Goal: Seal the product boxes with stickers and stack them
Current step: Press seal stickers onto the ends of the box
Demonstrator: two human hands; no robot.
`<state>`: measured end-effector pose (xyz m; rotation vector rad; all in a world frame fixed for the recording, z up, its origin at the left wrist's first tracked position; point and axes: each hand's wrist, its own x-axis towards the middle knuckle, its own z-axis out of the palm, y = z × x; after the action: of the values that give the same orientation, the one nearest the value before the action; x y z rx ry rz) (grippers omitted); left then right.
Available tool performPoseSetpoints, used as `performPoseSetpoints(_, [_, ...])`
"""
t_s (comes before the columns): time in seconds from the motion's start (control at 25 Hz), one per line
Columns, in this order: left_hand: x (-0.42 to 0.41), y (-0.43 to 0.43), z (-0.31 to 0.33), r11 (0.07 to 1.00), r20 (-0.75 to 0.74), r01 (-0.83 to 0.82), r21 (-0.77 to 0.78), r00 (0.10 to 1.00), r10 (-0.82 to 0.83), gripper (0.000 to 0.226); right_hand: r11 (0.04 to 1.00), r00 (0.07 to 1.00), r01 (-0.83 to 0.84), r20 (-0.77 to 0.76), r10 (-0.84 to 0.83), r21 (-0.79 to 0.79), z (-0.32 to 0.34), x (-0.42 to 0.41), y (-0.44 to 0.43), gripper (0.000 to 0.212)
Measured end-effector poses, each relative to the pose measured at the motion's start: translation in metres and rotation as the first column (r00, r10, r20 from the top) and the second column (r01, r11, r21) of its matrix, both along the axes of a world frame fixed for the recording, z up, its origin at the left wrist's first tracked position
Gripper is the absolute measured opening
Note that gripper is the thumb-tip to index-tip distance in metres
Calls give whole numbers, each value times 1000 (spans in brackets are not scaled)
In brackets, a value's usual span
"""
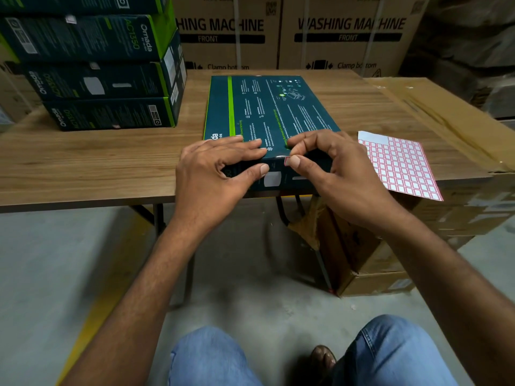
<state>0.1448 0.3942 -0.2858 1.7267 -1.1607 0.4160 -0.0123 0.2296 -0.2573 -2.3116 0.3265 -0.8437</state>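
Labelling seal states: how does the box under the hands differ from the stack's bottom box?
The box under the hands lies alone at the near table edge, broad face up; the bottom stack box sits far left under other boxes, side showing. The left hand grips the first while the right hand presses a sticker on it; the second is untouched. Both are dark teal with green trim.

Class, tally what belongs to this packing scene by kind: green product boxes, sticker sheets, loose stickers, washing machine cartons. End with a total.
Green product boxes: 5 (stack of 4, box on the table)
Sticker sheets: 1
Loose stickers: 1
Washing machine cartons: 2
Total: 9
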Motion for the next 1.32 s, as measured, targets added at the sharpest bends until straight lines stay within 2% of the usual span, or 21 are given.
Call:
performPoseSetpoints(0.2, [-1, 0, 1, 1000, -22, -1, 5, 1000, 1, 26, 984, 991, 79, 116, -61, -161, -13, 3, 4, 6])
performPoseSetpoints(0.6, [-5, -1, 2, 1000, -1, -9, 4, 1000, 9, 34, 950, 973, 137, 216, -76, -280, -22, 6, 3, 13])
performPoseSetpoints(0.68, [-6, -2, 3, 1000, 7, -29, 2, 1000, 29, 30, 941, 966, 148, 248, -72, -304, -24, 6, 2, 12])
performPoseSetpoints(0.76, [-6, -2, 4, 998, 58, -54, 24, 997, 53, 27, 925, 962, 158, 266, -65, -346, -27, 7, 1, 12])
performPoseSetpoints(0.88, [-6, 2, 2, 994, 217, -69, 81, 975, 50, 27, 902, 948, 181, 314, -54, -391, -32, 8, 0, 12])
performPoseSetpoints(0.96, [-5, 3, 2, 995, 253, -50, 90, 967, 26, 27, 892, 937, 201, 344, -56, -405, -35, 9, 1, 12])
performPoseSetpoints(1.04, [-3, 1, 4, 998, 165, -22, 65, 986, 11, 24, 900, 939, 199, 340, -62, -387, -34, 9, 3, 11])
performPoseSetpoints(1.16, [-2, -2, 9, 998, -83, 54, 20, 995, -52, 21, 949, 952, 157, 296, -73, -272, -28, 10, 2, 9])
performPoseSetpoints(1.32, [-4, -1, 16, 996, -148, 80, 50, 986, -72, 21, 983, 964, 98, 259, -54, -158, -22, 9, -1, 7])
